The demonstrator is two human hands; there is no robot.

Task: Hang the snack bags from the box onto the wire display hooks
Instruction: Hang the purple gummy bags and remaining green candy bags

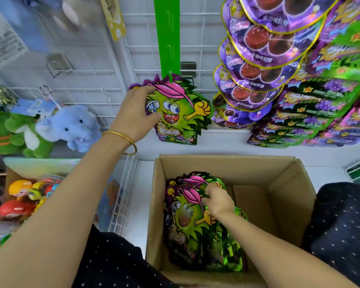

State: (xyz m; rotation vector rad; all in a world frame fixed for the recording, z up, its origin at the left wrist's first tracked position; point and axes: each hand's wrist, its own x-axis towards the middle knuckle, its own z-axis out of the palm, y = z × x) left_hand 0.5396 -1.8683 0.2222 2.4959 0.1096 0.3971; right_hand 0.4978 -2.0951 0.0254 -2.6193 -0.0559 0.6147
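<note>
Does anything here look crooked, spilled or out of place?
Nothing spilled or torn. The hung snack bag looks slightly tilted on the green strip, but the left hand grips its edge.

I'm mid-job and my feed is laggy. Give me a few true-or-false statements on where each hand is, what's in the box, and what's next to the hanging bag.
1. The left hand holds the hanging snack bag under the green strip. True.
2. The cardboard box is empty. False: a stack of bags lies in its left part.
3. The right hand is up at the wire grid. False: it is down in the box, its fingers on the top bag of the stack.
4. A blue elephant plush sits to the left of the hanging snack bag. True.
</note>
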